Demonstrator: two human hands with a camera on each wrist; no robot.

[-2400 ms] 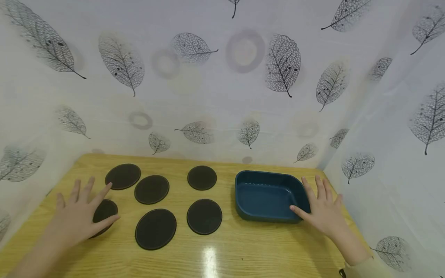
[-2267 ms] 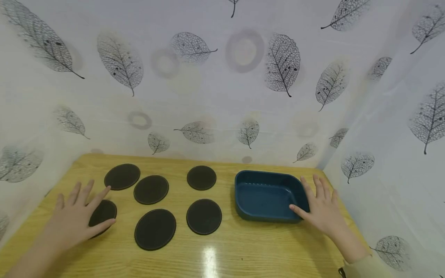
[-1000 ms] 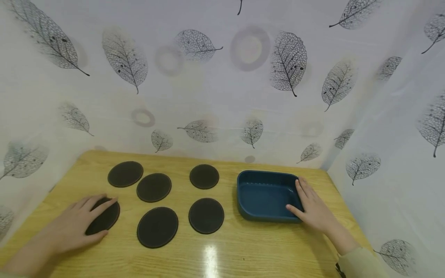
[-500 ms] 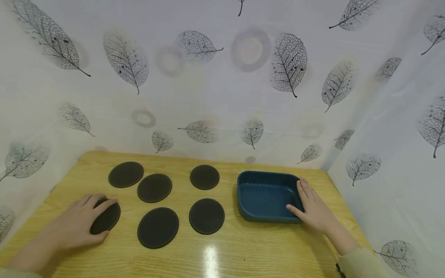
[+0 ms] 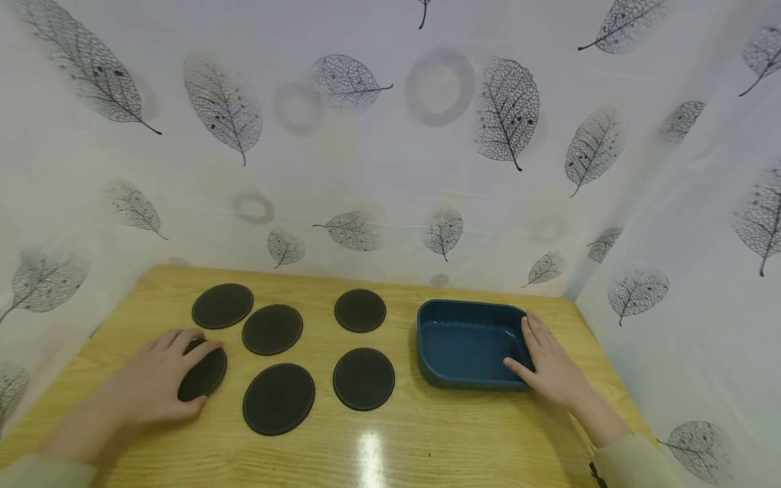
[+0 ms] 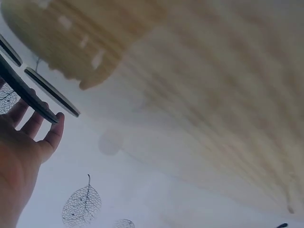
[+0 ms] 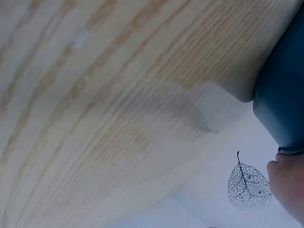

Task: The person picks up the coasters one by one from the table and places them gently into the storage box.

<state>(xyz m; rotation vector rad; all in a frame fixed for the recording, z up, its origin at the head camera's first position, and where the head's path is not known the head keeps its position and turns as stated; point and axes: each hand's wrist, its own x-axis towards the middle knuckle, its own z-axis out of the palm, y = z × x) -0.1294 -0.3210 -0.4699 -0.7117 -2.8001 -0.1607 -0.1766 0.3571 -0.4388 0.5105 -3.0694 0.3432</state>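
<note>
At the left of the table, my left hand (image 5: 146, 383) grips a round black coaster (image 5: 205, 373) by its edge, thumb at the near side and fingers at the far side. The left wrist view shows this coaster (image 6: 28, 97) edge-on, set between thumb and fingers. Over the right end of a dark blue rectangular bin (image 5: 470, 384), my right hand (image 5: 556, 373) holds the rim, its thumb reaching over the inside. The bin's interior shows nothing in it. In the right wrist view, part of the right hand (image 7: 290, 187) meets the bin's rim.
Several more black coasters lie flat, among them a back-left one (image 5: 222, 306), a front-middle one (image 5: 278, 398) and one near the bin (image 5: 364, 379). The wooden table (image 5: 464, 440) backs onto a leaf-patterned curtain (image 5: 390, 169), which also hangs at both sides.
My left hand came down onto the front-left coaster, took hold of it and shifted it to the right. My right hand moved in and settled on the bin's rim.
</note>
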